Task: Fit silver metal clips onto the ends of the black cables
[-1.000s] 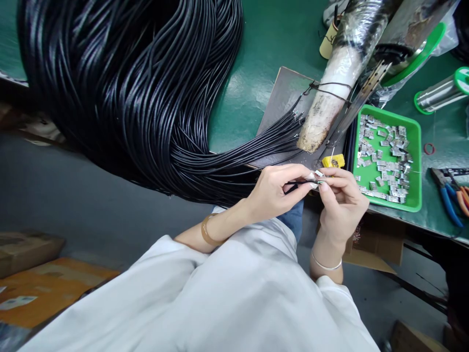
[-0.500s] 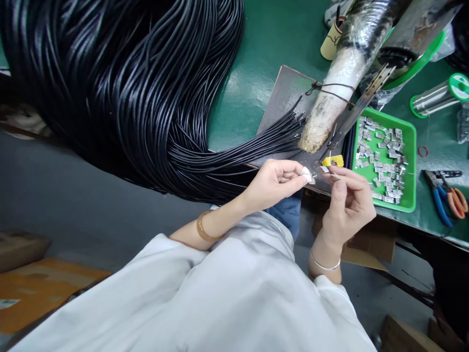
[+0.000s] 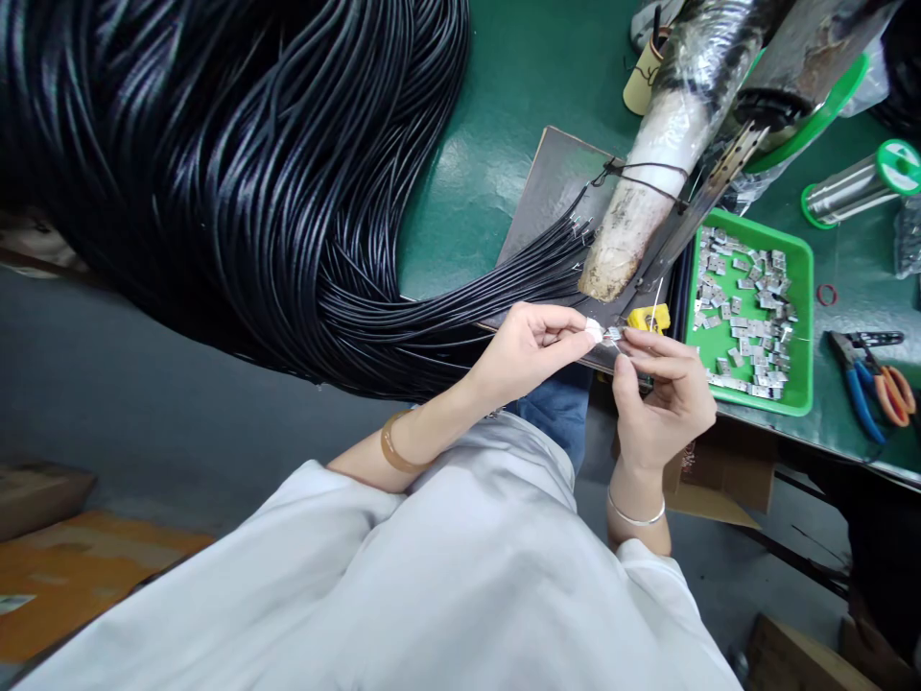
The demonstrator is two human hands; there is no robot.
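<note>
My left hand [image 3: 536, 350] is closed in a pinch, white wrapping on a fingertip. It appears to hold a black cable's end, mostly hidden by the fingers. My right hand [image 3: 662, 389] pinches a small silvery metal connector [image 3: 612, 333], which meets the left fingertips; whether it touches the wire tips is too small to tell. Behind the hands, a bundle of black cables [image 3: 460, 312] runs over a dark board [image 3: 551, 182], several stripped ends pointing right. A yellow block [image 3: 649, 319] sits just beyond the right fingers, with a thin pale strand rising by it.
A green tray [image 3: 807, 317] of small metal connectors stands right of my right hand. Wire strippers [image 3: 867, 379] and a solder spool [image 3: 853, 187] lie farther right. A wrapped white tube [image 3: 623, 230] slants down over the board. A large cable coil [image 3: 237, 173] covers the left.
My right hand has moved left, bringing the metal connector up to the left fingertips. My left hand has shifted slightly up and left. The whole view has drifted a little.
</note>
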